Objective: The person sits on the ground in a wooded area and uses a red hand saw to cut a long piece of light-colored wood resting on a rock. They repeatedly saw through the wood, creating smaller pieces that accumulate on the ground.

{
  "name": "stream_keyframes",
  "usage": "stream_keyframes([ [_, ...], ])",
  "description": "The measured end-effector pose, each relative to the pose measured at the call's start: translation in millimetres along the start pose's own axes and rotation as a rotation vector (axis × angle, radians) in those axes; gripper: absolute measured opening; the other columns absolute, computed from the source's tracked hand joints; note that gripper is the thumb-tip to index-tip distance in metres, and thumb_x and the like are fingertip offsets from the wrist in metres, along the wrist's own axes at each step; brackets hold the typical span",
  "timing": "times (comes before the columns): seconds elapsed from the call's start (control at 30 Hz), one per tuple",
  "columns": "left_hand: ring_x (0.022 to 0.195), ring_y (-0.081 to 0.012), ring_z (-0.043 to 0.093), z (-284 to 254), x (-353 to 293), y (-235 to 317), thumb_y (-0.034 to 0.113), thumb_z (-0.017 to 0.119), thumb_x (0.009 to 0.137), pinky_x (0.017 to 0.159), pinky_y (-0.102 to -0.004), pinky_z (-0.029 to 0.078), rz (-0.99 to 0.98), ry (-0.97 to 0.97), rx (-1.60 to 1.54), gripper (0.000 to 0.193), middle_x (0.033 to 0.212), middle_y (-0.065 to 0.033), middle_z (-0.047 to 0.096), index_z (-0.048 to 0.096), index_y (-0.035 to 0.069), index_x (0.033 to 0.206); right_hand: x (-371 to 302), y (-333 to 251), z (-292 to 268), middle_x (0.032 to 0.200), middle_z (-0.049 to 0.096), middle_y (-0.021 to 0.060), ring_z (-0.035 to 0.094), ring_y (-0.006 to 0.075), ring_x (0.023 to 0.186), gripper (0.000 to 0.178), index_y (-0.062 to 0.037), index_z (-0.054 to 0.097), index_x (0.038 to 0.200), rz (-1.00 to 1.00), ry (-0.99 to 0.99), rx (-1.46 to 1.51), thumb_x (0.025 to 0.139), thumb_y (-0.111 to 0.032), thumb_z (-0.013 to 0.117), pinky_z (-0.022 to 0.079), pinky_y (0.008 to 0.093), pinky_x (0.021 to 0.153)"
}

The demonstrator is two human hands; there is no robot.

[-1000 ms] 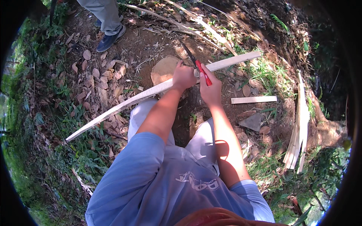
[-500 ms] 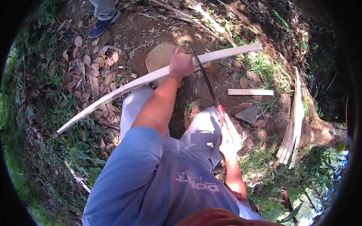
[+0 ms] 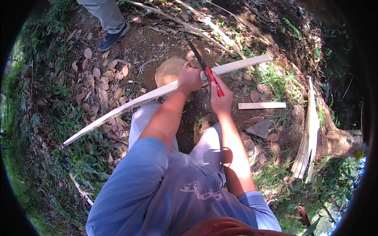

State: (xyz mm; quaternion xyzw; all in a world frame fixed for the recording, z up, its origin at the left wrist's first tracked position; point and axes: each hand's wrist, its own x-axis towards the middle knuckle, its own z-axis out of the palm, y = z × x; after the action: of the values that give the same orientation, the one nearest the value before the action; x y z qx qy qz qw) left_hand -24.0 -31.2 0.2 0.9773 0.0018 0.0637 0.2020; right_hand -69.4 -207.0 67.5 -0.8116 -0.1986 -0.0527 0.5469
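Note:
A long pale wooden strip [image 3: 130,104] lies across a round tree stump [image 3: 168,71], running from lower left to upper right. My left hand [image 3: 189,78] is closed around the strip, just right of the stump. In my right hand [image 3: 221,94] is the red handle of a handsaw [image 3: 200,59]. The saw's dark blade crosses the strip close beside my left hand and points away to the upper left. The spot where the blade meets the wood is partly hidden by my hands.
A short cut wooden piece [image 3: 262,106] lies on the ground at right, above a grey flat stone [image 3: 258,128]. Further right is a bundle of wooden strips [image 3: 307,137] by a tree root. More strips [image 3: 220,33] lie at the far side. Another person's shoe [image 3: 114,37] stands at upper left.
My right hand has pushed the saw forward and away, so its handle is now up at the strip. My left hand keeps its hold. The other person's leg shows further into view.

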Motion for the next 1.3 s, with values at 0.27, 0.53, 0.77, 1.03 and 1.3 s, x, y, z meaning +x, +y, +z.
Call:
stream_keyframes([
  [0.27, 0.094, -0.0267, 0.078, 8.0, -1.4, -1.8, 0.025, 0.070, 0.081, 0.129, -0.0446, 0.031, 0.000, 0.004, 0.019, 0.018, 0.086, -0.0130, 0.080, 0.082, 0.012, 0.089, -0.6, 15.3, 5.0, 0.128, 0.078, 0.0210, 0.075, 0.0179, 0.111, 0.042, -0.0033, 0.066, 0.148, -0.069, 0.020, 0.050, 0.108, -0.014, 0.064, 0.056, 0.0311, 0.095],
  [0.53, 0.097, -0.0271, 0.078, 11.9, -2.1, -3.1, 0.028, 0.075, 0.081, 0.128, -0.0441, 0.033, -0.030, -0.014, 0.018, 0.020, 0.088, -0.0133, 0.080, 0.081, 0.011, 0.090, -189.4, -26.3, -134.9, 0.095, 0.080, 0.0101, 0.063, 0.0050, 0.069, 0.041, 0.0002, 0.069, 0.143, 0.239, -0.044, -0.260, 0.103, -0.005, 0.067, 0.049, 0.0240, 0.061],
  [0.77, 0.098, -0.0265, 0.078, 11.6, -1.6, -3.1, 0.029, 0.074, 0.081, 0.129, -0.0438, 0.032, -0.029, 0.002, 0.006, 0.023, 0.089, -0.0132, 0.080, 0.081, 0.011, 0.094, -174.4, -77.8, -127.6, 0.101, 0.081, 0.0141, 0.069, 0.0107, 0.072, 0.044, 0.0009, 0.070, 0.142, 0.015, -0.054, -0.332, 0.098, -0.001, 0.071, 0.055, 0.0281, 0.068],
  [1.03, 0.091, -0.0274, 0.078, 4.1, 1.1, -0.3, 0.027, 0.070, 0.082, 0.129, -0.0442, 0.031, 0.002, -0.006, 0.026, 0.023, 0.086, -0.0144, 0.080, 0.081, 0.011, 0.094, 5.7, 11.0, 0.1, 0.126, 0.078, 0.0226, 0.074, 0.0141, 0.097, 0.042, -0.0036, 0.067, 0.147, -0.059, 0.020, -0.007, 0.106, -0.011, 0.066, 0.057, 0.0302, 0.087],
  [1.3, 0.097, -0.0260, 0.079, 2.3, 0.4, -0.4, 0.023, 0.067, 0.083, 0.129, -0.0439, 0.031, -0.038, -0.007, -0.019, 0.020, 0.091, -0.0144, 0.081, 0.082, 0.013, 0.091, -4.1, 17.9, 5.7, 0.127, 0.078, 0.0220, 0.077, 0.0194, 0.109, 0.042, -0.0024, 0.066, 0.147, -0.034, -0.025, 0.006, 0.107, -0.014, 0.063, 0.058, 0.0335, 0.095],
])
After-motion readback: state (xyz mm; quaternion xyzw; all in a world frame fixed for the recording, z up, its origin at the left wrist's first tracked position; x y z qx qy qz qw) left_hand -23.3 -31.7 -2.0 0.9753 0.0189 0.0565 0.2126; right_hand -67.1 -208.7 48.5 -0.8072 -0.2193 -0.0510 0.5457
